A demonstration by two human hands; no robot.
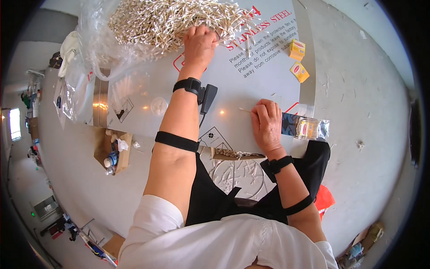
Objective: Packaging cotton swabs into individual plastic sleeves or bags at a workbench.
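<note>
Many swabs [152, 22] heaped against left hand [200, 47], grip unclear, right hand [267, 125] pinching one swab [244, 110]

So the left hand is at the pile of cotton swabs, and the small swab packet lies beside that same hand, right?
Not quite: the head view shows the small swab packet beside the right hand. The left hand is at the pile of cotton swabs, as you say.

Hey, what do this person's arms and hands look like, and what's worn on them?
The left hand and right hand are bare. Short white sleeves cover the upper arms. Black straps circle the left wrist and right wrist; the left has a black device with a thin cable. Black bands circle both forearms.
</note>
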